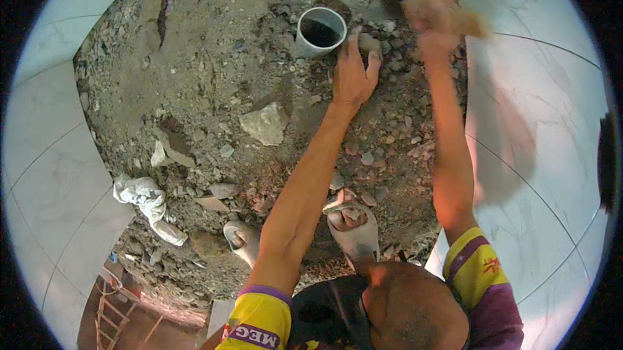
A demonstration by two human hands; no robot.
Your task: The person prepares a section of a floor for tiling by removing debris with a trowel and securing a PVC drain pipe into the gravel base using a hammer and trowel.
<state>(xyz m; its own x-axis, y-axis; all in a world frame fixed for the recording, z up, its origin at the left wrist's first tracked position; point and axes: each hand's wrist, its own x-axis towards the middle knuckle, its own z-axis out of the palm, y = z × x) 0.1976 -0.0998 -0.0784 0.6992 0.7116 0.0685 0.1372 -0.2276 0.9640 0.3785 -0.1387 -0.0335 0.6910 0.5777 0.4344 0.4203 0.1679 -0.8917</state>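
A grey pipe (319,31) stands upright in the dirt, its open top showing a dark inside. My left hand (354,77) is right beside the pipe's right side. Its fingers and thumb close around a rounded grey stone (368,43) lying at the ground. Off to the right, my right hand (436,18) is raised and smeared by motion. It is wrapped round a tool whose wooden-looking handle end (477,24) sticks out to the right. A dark blur lies to the left of that hand; the tool's head cannot be made out.
Rubble and loose soil (214,58) cover the ground. A large pale stone (265,124) lies left of my left forearm. Crumpled white cloth or plastic (148,204) lies farther left. Marble-look tiles (538,103) border both sides. A wooden ladder (111,314) shows at lower left. My sandalled feet (352,223) stand near.
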